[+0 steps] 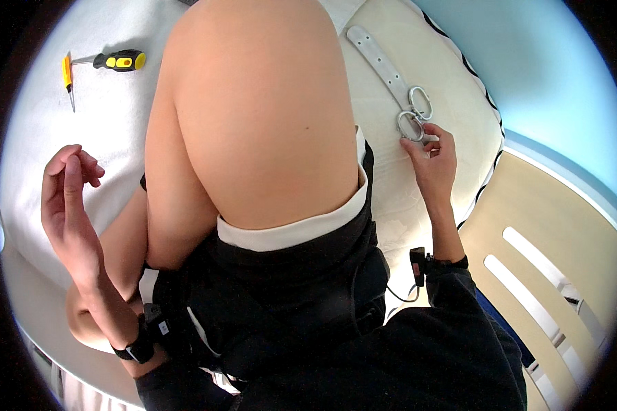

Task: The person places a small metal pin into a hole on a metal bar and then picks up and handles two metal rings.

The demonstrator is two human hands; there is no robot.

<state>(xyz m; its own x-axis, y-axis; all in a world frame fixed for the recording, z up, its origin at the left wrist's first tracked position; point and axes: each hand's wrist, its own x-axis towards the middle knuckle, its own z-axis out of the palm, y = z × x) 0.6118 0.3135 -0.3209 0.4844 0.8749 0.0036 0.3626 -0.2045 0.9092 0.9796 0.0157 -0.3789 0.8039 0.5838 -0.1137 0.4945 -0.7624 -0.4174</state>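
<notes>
My right hand (pixel 432 154) pinches the near one of two joined silver metal rings (pixel 410 126), thumb on one side and fingers on the other. The second ring (pixel 421 103) stands just beyond it. From the rings a flat pale strip with several holes (pixel 377 58) runs away to the far left along the cream bedding. Raised at the left, my left hand (pixel 72 198) holds nothing that I can see; its fingers are loosely bent and the thumb points up. Beyond that hand lie a black-and-yellow screwdriver (pixel 120 61) and a small yellow-handled tool with a thin metal shaft (pixel 68 77).
My bare bent leg (pixel 260 116) rises between the hands. White bedding (pixel 110 123) spreads at the left, cream bedding (pixel 384 178) at the right. A pale slatted board (pixel 535 205) and a light blue wall (pixel 541 82) border the right side. Each wrist wears a strapped device with a cable at the right.
</notes>
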